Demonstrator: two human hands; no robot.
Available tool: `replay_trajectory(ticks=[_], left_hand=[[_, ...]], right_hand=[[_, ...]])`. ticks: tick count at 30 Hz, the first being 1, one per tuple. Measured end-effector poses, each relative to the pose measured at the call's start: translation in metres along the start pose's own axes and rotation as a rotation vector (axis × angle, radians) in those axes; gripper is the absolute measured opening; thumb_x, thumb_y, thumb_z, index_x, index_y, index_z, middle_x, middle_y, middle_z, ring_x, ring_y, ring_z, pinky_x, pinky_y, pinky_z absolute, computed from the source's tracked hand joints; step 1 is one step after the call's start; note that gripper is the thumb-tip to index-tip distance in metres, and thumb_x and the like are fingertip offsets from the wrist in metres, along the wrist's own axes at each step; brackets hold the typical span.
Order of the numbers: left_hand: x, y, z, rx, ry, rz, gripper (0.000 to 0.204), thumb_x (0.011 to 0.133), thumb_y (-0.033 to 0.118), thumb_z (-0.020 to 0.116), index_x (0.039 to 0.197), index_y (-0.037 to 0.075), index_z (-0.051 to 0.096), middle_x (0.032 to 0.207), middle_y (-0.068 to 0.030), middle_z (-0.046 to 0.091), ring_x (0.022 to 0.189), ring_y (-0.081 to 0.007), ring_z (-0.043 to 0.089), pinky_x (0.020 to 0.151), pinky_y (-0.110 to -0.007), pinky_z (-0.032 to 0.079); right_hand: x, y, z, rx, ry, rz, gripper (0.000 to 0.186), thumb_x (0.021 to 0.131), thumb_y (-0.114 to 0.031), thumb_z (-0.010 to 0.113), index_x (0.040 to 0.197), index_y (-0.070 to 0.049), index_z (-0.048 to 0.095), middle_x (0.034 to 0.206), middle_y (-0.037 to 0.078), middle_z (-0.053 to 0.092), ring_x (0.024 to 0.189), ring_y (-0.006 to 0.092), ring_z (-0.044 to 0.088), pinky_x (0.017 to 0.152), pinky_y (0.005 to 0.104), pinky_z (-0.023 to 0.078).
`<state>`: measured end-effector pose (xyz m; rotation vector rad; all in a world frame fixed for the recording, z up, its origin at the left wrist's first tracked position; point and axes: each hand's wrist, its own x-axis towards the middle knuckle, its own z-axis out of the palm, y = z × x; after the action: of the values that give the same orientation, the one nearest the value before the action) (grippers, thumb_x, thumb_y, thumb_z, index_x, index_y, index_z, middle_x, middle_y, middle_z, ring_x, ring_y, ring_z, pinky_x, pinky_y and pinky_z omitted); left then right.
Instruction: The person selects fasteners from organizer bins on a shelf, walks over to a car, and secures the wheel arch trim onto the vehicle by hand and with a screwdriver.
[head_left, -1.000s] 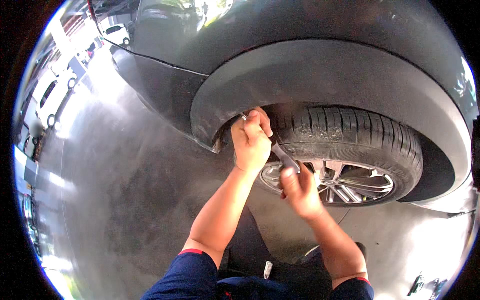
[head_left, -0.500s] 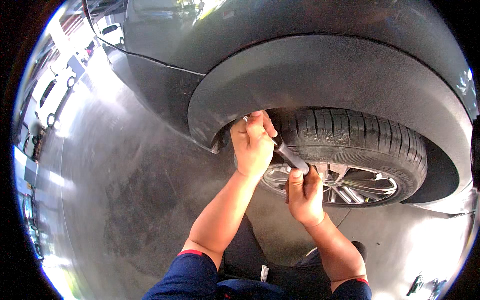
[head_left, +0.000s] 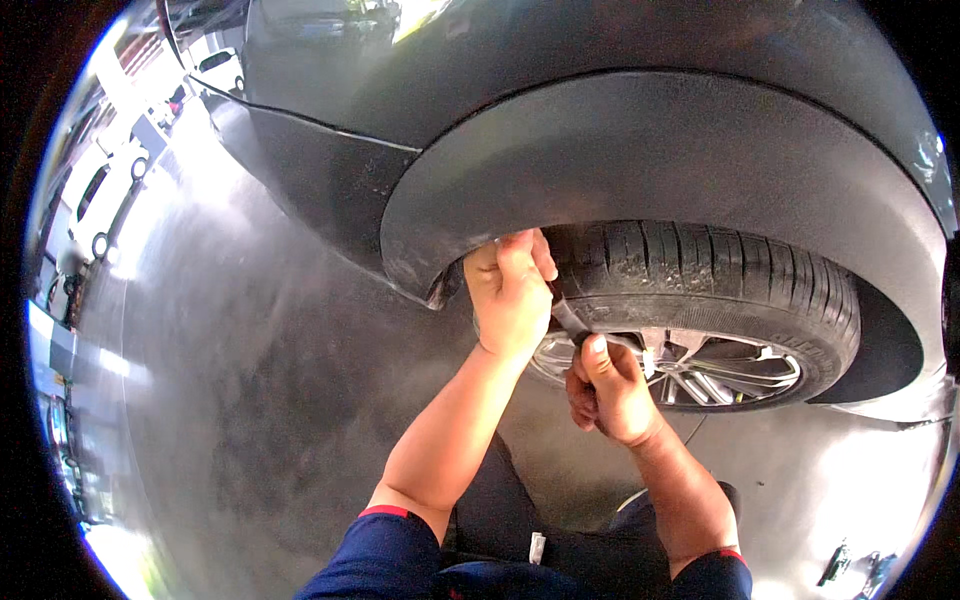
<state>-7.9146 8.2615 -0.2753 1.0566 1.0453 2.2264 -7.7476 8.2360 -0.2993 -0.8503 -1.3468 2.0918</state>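
At the front of a dark car's wheel arch (head_left: pixel 640 150), my left hand (head_left: pixel 512 300) is closed near the upper end of a grey-handled tool, which looks like a ratchet wrench (head_left: pixel 571 321). Its fingertips reach up under the arch lip, and the tool's head is hidden there. My right hand (head_left: pixel 618 390) grips the lower end of the handle, thumb on top and fingers curled round. The handle slants down to the right, in front of the tire (head_left: pixel 720 265) and the spoked wheel (head_left: pixel 690 375).
The dark bumper (head_left: pixel 310 190) curves away on the left. Grey floor (head_left: pixel 250 400) spreads below it. White parked cars (head_left: pixel 100 200) stand far left. My dark-clothed leg (head_left: pixel 490 490) is bent beneath my arms. Small dark items (head_left: pixel 835 562) lie at lower right.
The handle's lower end has shifted a little left, and less of the handle shows. My right hand has turned slightly, with its fingers curled further round. My left hand stays at the arch lip.
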Motion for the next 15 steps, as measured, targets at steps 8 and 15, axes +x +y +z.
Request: replay_trajectory(ticks=[8,15], left_hand=[[-0.001,-0.002,0.002,-0.024,0.004,-0.020,0.047,0.105,0.026,0.051,0.061,0.007,0.049,0.065,-0.0033,0.052,0.061,-0.0133,0.047,0.058,-0.031,0.035],[-0.006,0.005,-0.002,0.232,-0.156,0.081,0.054,0.108,0.043,0.034,0.080,0.004,0.058,0.080,-0.0029,0.057,0.072,-0.0107,0.047,0.068,-0.028,0.034]], right_hand=[[-0.009,-0.018,-0.009,0.120,-0.070,0.189,0.060,0.103,-0.066,0.043,0.076,-0.013,0.039,0.055,0.003,0.040,0.042,0.0124,0.033,0.039,0.0307,0.031],[-0.039,-0.080,0.004,-0.016,-0.028,-0.200,0.059,0.103,-0.064,0.047,0.075,-0.012,0.043,0.052,0.002,0.041,0.041,0.0120,0.036,0.038,0.0303,0.034]])
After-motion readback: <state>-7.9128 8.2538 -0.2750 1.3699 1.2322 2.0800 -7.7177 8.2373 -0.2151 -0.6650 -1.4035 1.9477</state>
